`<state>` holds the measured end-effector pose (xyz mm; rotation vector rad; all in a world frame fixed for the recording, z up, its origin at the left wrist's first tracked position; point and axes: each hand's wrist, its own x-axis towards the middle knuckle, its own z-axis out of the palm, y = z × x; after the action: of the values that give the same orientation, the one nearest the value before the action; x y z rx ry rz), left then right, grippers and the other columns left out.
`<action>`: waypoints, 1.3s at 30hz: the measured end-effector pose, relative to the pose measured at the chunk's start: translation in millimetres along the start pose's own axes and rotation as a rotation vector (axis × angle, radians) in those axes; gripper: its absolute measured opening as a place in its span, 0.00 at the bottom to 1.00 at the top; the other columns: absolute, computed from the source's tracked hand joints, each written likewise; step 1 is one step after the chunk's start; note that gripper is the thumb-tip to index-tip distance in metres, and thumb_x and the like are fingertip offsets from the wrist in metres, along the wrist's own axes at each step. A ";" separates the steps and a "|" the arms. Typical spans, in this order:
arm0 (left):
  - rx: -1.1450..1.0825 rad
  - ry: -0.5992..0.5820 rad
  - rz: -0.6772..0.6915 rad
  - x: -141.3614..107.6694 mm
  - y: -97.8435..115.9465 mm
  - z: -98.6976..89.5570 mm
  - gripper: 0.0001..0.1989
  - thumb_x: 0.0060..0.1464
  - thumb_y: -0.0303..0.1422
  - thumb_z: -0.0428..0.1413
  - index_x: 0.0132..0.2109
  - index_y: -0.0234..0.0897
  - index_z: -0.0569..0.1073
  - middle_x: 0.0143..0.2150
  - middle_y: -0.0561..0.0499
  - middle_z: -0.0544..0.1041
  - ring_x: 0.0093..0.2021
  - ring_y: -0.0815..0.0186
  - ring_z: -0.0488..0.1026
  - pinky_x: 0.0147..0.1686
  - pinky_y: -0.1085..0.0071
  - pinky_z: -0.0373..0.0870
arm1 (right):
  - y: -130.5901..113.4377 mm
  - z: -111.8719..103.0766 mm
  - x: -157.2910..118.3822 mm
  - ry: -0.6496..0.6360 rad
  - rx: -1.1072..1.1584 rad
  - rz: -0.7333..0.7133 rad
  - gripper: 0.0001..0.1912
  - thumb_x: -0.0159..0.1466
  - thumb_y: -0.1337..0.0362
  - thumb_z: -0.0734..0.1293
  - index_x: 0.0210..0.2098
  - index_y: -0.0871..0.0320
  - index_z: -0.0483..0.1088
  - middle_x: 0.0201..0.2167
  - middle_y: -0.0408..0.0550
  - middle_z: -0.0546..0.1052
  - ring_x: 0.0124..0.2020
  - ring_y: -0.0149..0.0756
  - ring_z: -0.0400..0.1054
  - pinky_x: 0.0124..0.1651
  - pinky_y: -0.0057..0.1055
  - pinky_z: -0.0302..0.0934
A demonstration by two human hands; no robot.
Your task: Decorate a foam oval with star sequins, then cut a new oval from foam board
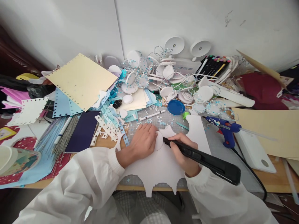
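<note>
A white foam sheet [158, 168] with scalloped, cut-out edges lies on the grey cutting mat [137, 182] in front of me. On it, a round outline [159, 141] shows between my hands. My left hand [144, 140] presses on the sheet just left of this circle, its fingers together. My right hand [185, 152] grips a black utility knife [205, 160], whose tip meets the circle's right edge. The blade itself is too small to make out.
Behind the sheet are a white pen [152, 115], a blue round lid [176, 107] and piled white discs. A blue glue gun [225, 129] with its cable lies right. Paper strips [112, 121] and a dark blue pad [81, 132] lie left; a cup [20, 158] stands far left.
</note>
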<state>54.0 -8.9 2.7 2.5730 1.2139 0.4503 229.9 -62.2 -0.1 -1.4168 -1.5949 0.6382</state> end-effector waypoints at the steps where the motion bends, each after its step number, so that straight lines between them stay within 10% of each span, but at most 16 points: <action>1: 0.000 0.002 0.000 0.1 0.0 -0.2 0.14 0.63 0.32 0.36 0.39 0.34 0.65 0.38 0.43 0.70 0.38 0.57 0.65 0.39 0.60 0.61 | -0.9 0.7 0.0 0.002 -0.008 0.002 0.03 0.59 0.68 0.63 0.31 0.55 0.69 0.23 0.41 0.73 0.25 0.32 0.67 0.30 0.28 0.59; 31: -0.016 0.011 0.013 -1.6 -1.7 0.5 0.13 0.63 0.31 0.37 0.40 0.34 0.65 0.38 0.43 0.70 0.37 0.58 0.64 0.38 0.59 0.60 | -0.3 -3.2 4.9 -0.087 0.019 0.091 0.07 0.58 0.68 0.62 0.27 0.55 0.71 0.18 0.40 0.70 0.17 0.31 0.63 0.23 0.28 0.58; 39: -0.065 0.026 0.005 -1.5 -2.6 1.3 0.14 0.63 0.32 0.37 0.41 0.34 0.66 0.39 0.43 0.72 0.39 0.58 0.66 0.40 0.59 0.62 | -0.9 -10.1 4.5 -0.278 -0.027 0.030 0.03 0.58 0.65 0.65 0.31 0.54 0.65 0.18 0.36 0.67 0.18 0.29 0.60 0.22 0.26 0.54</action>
<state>51.7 -8.6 0.3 2.5235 1.1816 0.5176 238.3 -59.9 6.7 -1.4212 -1.8047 0.8649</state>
